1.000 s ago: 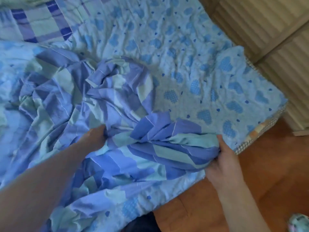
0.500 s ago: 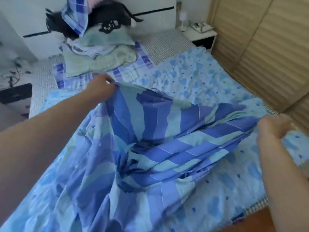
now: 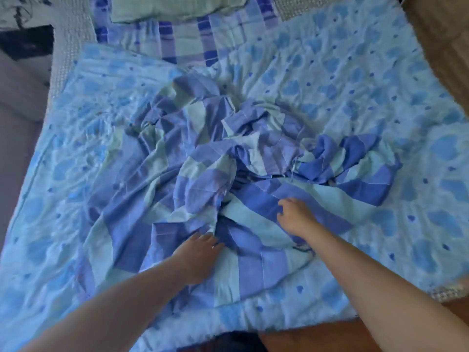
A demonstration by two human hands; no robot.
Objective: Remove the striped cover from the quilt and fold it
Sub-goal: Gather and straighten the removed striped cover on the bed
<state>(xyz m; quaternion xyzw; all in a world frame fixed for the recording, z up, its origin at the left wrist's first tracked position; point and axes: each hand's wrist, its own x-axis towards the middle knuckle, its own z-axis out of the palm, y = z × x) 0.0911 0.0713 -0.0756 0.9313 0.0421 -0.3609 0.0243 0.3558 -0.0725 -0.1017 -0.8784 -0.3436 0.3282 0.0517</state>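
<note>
Half a second earlier both hands had held the striped cover point(image 3: 228, 179) stretched in the air between them; now it had dropped back in a crumpled heap on the middle of the heart-patterned quilt point(image 3: 368, 80), and the view had tipped down onto the bed. That suggested the cover was already free of the quilt and had been flung out to spread, though it landed bunched rather than flat, so the folding had not yet begun. The left hand point(image 3: 196, 255) lay on the near part of the heap at about 6 o'clock, its fingers reaching into a dark fold; whether they pinched the cloth could not be told. The right hand point(image 3: 295, 215) rested at about 5 o'clock on a pale stripe, fingers bent against the fabric, and its grip was just as unclear. Most of the cover lay beyond both hands, toward 12 o'clock, with a wad out at 3 o'clock. A pillow point(image 3: 175, 7) sat at the far end.
</note>
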